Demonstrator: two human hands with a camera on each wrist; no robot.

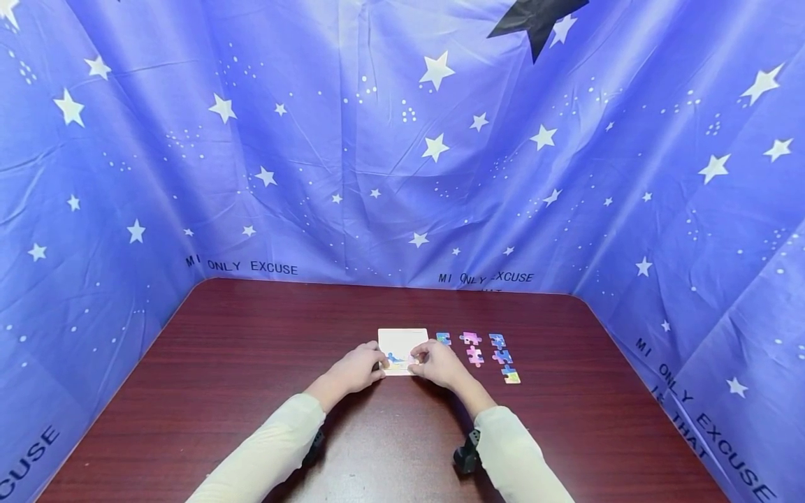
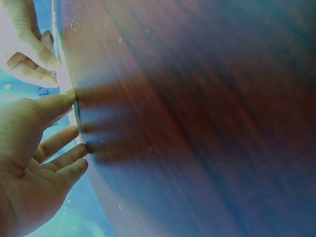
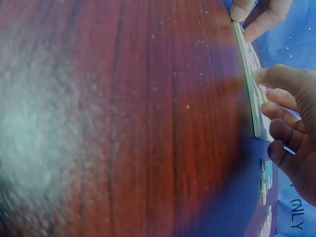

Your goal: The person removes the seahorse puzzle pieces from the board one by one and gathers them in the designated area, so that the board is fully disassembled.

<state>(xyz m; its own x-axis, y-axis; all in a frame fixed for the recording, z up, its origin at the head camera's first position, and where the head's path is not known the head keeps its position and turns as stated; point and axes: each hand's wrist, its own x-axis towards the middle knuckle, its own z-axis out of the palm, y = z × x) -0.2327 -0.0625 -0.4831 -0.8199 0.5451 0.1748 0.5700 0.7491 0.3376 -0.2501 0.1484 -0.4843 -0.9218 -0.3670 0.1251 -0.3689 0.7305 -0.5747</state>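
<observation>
A pale puzzle board (image 1: pixel 402 340) lies flat, with blue, yellow and pink puzzle pieces in its near part. My left hand (image 1: pixel 360 367) holds the board at its near left corner; its thumb and fingertips lie along the edge in the left wrist view. Over the board's right part, my right hand (image 1: pixel 439 362) pinches a small pinkish puzzle piece (image 1: pixel 413 360) low against the surface. Its fingers hide most of that piece. In the right wrist view, the right thumb (image 3: pixel 276 75) touches down just inside the board's rim (image 3: pixel 251 94).
Right of the board lie loose puzzle pieces in columns: a blue-green one (image 1: pixel 443 339), pink ones (image 1: pixel 474 356), and several blue ones (image 1: pixel 498 341) with a yellow-cornered piece (image 1: pixel 512 376) nearest. A starry blue curtain (image 1: pixel 352 140) surrounds the dark red table (image 1: pixel 251 335) on three sides.
</observation>
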